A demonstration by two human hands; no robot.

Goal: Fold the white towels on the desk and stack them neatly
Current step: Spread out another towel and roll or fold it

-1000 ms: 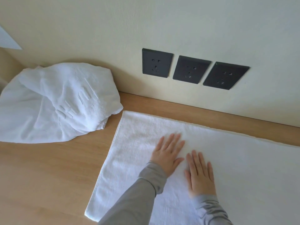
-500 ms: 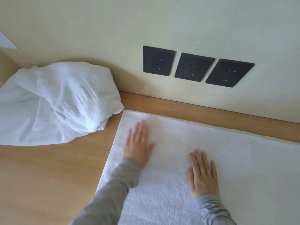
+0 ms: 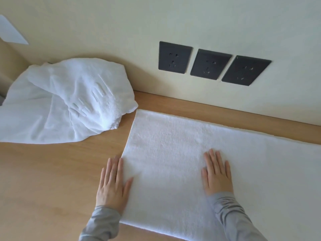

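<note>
Head view, looking down on a wooden desk (image 3: 43, 180) set against a pale wall (image 3: 191, 18). Counted left to right: two white towels, two hands, three dark wall sockets.

The crumpled towel (image 3: 57, 105) lies heaped at the left rear of the desk, bunched into loose folds, with a ribbed band and raised stripe marks showing on its upper surface; its right tip comes near, but does not clearly touch, the far left corner of the second towel.

The flat towel (image 3: 173, 146) is spread smooth across the right half of the desk, its long far edge running parallel to the wall and just short of it, its left edge straight and hemmed, its near edge visible at the bottom. The pile looks even and unwrinkled. It runs out of view to the right.

The left hand (image 3: 112, 185) lies flat and open, fingers together, straddling the towel's left edge, with its thumb on the cloth. The right hand (image 3: 217, 174) lies flat and open, palm down on the towel, well apart from the left. Neither hand grips anything. Both wrists wear grey sleeves (image 3: 232, 214).

The three sockets (image 3: 211, 64) sit in a row on the wall above the flat towel.
</note>
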